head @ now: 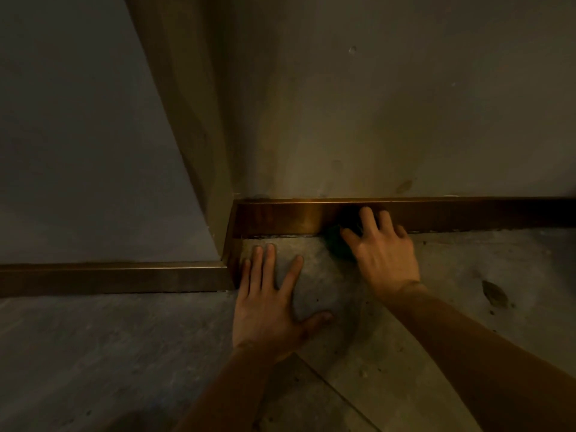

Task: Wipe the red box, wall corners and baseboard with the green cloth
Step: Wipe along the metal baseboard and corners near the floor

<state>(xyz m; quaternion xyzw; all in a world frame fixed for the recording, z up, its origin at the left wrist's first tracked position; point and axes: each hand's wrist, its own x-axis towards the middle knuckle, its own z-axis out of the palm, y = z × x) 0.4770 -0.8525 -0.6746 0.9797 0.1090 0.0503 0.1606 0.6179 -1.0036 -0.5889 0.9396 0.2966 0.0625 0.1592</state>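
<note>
A brown baseboard (pixel 280 218) runs along the foot of the wall and turns around an outer wall corner (pixel 223 182). My right hand (pixel 381 251) presses a dark green cloth (pixel 338 241) against the baseboard just right of that corner; most of the cloth is hidden under my fingers. On the floor in front of the corner, my left hand (pixel 271 304) lies flat, fingers spread, holding nothing. No red box is in view.
The light is dim. A grey tiled floor (pixel 405 353) fills the lower half. A dark stain (pixel 494 293) marks the floor at the right. A second stretch of baseboard (pixel 109 277) runs off to the left of the corner.
</note>
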